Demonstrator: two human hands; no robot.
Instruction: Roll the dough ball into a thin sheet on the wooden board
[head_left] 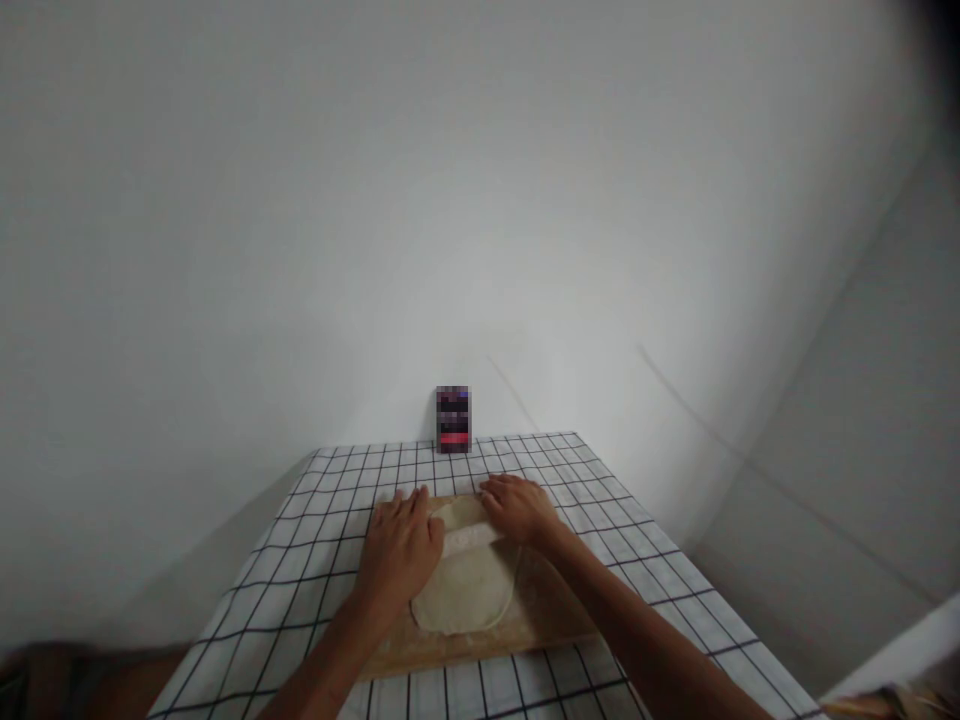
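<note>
A pale, flour-dusted rolling pin [469, 540] lies across a flat round sheet of dough [463, 596] in the head view. Under the dough is a wooden board [556, 605]. My left hand [403, 540] is over the pin's left end, its fingers reaching forward and its thumb turned inward. Over the right end rests my right hand [520, 510], fingers bent and pointing left. Both hands cover the pin's ends, so only its middle shows. Dough extends on both the near and far sides of the pin.
A white tablecloth with a dark grid [315, 560] covers the table under the board. At the far edge, a phone-like upright object [454, 420] with a pixelated front leans against the white wall [450, 200]. Another wall [847, 430] rises on the right.
</note>
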